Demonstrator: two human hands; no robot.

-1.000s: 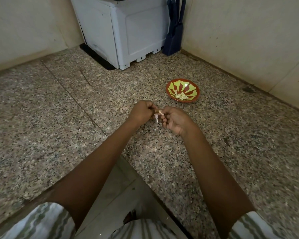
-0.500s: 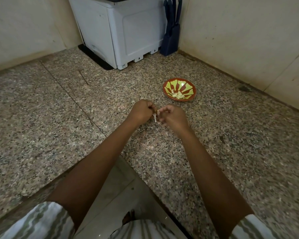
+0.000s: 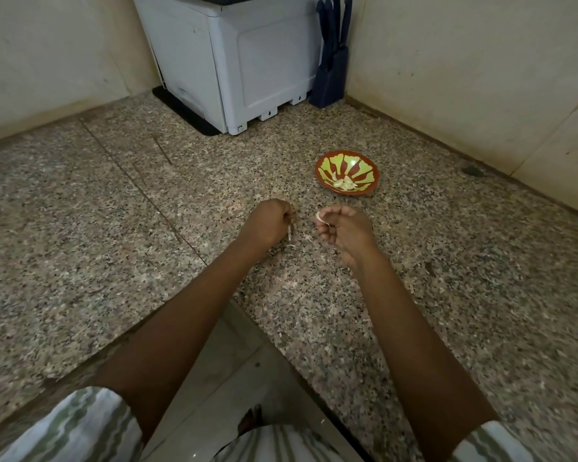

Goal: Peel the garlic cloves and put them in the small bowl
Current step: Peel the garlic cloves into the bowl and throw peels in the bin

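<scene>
The right hand (image 3: 346,232) pinches a garlic clove (image 3: 321,217) in its grip, near the small bowl (image 3: 347,161) on the tabletop (image 3: 214,195). The left hand (image 3: 269,225), just beside it, has its grip curled on a strip of skin (image 3: 290,232).

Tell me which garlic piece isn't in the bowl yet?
The clove pinched by the right hand, held short of the bowl. The other cloves lie together inside the red-and-yellow bowl.

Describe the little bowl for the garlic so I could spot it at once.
Start at the white appliance in the far corner of the speckled stone counter. Come toward the person: the small bowl sits just beyond the right hand. It is the only dish, red with yellow-green rays, holding pale peeled cloves.
</scene>
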